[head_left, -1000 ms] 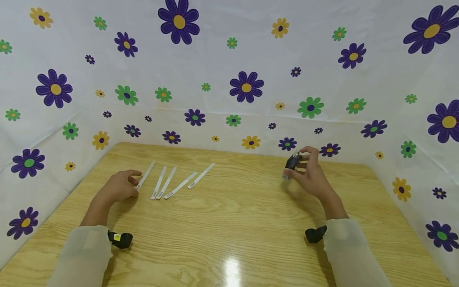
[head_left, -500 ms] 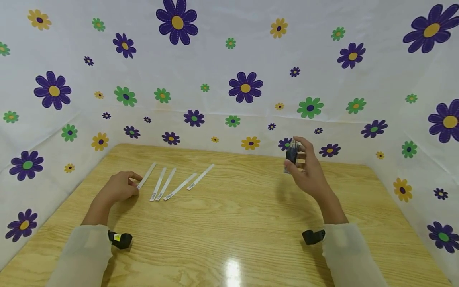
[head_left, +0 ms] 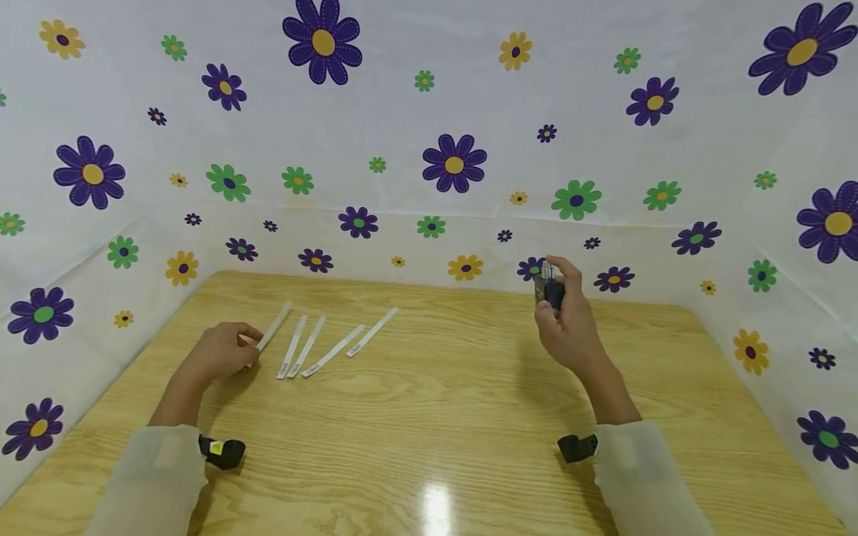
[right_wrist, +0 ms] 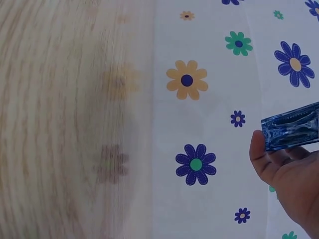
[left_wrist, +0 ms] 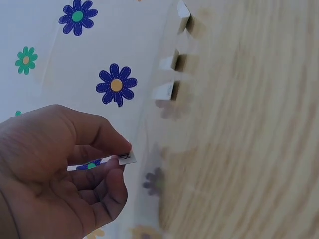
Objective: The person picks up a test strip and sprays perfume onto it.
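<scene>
My left hand lies on the wooden table and pinches the near end of a white paper strip between thumb and forefinger; the left wrist view shows that strip end in the pinch of my left hand. Several more white strips lie side by side just to the right of it. My right hand is raised above the table's back right and grips a small dark blue bottle upright. The bottle shows above the fingertips of my right hand in the right wrist view.
A white cloth with purple, green and yellow flowers walls the table on the back and both sides. Black wrist cameras sit on both forearms.
My right hand has lifted the bottle off the table and turned it upright. The left hand has closed its pinch on the leftmost strip.
</scene>
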Tool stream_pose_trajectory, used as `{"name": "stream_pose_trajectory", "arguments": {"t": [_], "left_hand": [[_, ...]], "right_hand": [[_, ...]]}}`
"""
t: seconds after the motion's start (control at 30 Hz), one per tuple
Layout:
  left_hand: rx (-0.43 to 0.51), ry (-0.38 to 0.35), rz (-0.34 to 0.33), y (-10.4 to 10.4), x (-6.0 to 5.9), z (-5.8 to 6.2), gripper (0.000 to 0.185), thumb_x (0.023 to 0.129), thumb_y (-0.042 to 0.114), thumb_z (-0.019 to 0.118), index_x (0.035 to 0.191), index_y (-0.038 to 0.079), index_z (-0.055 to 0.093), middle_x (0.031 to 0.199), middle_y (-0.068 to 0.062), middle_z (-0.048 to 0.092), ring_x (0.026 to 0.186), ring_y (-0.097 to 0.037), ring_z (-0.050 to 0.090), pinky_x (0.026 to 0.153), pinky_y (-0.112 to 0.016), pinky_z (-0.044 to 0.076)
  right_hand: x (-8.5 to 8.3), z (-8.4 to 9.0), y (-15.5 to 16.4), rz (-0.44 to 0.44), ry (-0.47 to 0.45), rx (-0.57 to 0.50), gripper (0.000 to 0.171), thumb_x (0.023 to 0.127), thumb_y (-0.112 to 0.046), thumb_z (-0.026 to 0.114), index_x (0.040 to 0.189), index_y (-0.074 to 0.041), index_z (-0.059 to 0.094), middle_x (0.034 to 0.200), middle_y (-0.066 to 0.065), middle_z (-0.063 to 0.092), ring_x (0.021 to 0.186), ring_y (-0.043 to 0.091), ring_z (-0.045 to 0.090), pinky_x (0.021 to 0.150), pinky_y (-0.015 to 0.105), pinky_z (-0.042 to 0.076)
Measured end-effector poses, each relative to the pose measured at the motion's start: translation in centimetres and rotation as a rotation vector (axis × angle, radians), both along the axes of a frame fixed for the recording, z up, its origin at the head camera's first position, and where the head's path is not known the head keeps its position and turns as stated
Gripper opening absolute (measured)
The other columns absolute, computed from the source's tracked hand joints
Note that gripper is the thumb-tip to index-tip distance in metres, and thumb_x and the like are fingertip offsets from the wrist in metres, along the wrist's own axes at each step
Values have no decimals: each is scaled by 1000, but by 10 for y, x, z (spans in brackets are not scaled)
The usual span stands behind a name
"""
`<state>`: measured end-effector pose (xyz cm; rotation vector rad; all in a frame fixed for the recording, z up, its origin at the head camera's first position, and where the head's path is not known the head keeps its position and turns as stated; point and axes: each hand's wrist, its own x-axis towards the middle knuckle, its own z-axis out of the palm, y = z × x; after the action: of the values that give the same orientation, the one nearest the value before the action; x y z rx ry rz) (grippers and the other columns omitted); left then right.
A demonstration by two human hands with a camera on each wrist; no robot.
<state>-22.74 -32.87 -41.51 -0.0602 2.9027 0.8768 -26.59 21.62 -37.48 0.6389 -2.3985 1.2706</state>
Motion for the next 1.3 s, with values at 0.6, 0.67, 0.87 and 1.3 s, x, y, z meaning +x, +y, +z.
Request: {"name": "stream_pose_trajectory", "arguments": {"t": [0.6, 0.67, 0.87, 1.3], "left_hand": [[127, 227, -119, 84, -23, 28, 30, 94, 7, 60, 121, -5, 66, 93, -13, 65, 73, -23, 54, 60, -33, 46], [134, 236, -146, 98, -27, 29, 29, 94, 7, 60, 120, -4, 66, 92, -12, 65, 73, -22, 53, 61, -33, 46], [146, 255, -214, 140, -39, 28, 29, 92, 5, 60, 118, -4, 67, 91, -11, 67, 72, -21, 55, 63, -33, 46], [246, 255, -310, 220, -50, 26, 26, 91, 6, 61, 116, 3, 67, 87, -6, 65, 68, -19, 55, 61, -32, 47]], "right_hand": [[5, 10, -1, -65, 55, -71, 57, 100, 6, 45, 148, -18, 28, 93, 13, 43, 71, 24, 42, 57, 29, 41], [6, 12, -1, -84, 55, -80, 56, 98, 8, 45, 145, -16, 28, 90, 13, 41, 70, 24, 40, 56, 29, 39], [6, 12, -2, -131, 79, -72, 53, 94, 10, 47, 140, -12, 32, 87, 11, 37, 68, 24, 36, 55, 31, 34], [5, 8, -4, -121, 206, 36, 59, 88, 14, 46, 139, -9, 31, 99, 15, 37, 69, 19, 33, 58, 32, 31]]}}
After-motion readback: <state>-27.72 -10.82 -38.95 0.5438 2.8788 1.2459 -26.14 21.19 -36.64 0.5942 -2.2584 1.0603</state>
